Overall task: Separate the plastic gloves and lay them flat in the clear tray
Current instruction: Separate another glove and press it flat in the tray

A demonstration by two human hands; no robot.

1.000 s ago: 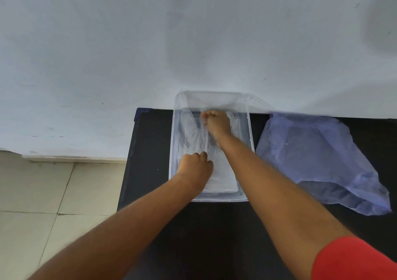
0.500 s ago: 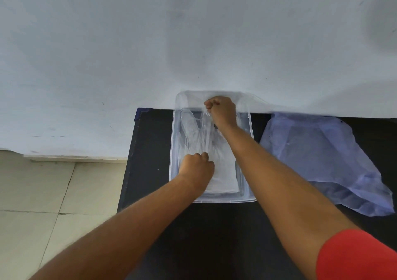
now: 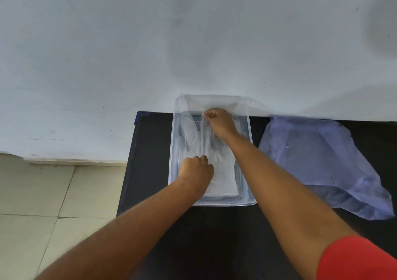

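On the black surface (image 3: 150,172), the clear tray (image 3: 250,150) holds the plastic gloves (image 3: 199,142). Right hand (image 3: 221,121), grip pinched on a fingertip, has pulled farther back, stretching it flat; left hand (image 3: 196,170), fist closed, pins the cuff.

Pale blue wall (image 3: 129,43) – beige tiled floor (image 3: 53,193) – black table (image 3: 148,150)

Right hand (image 3: 221,121) now raised toward the far end of the clear tray (image 3: 250,150) from its earlier lower spot, pinched plastic glove (image 3: 204,140) stretched longer behind it
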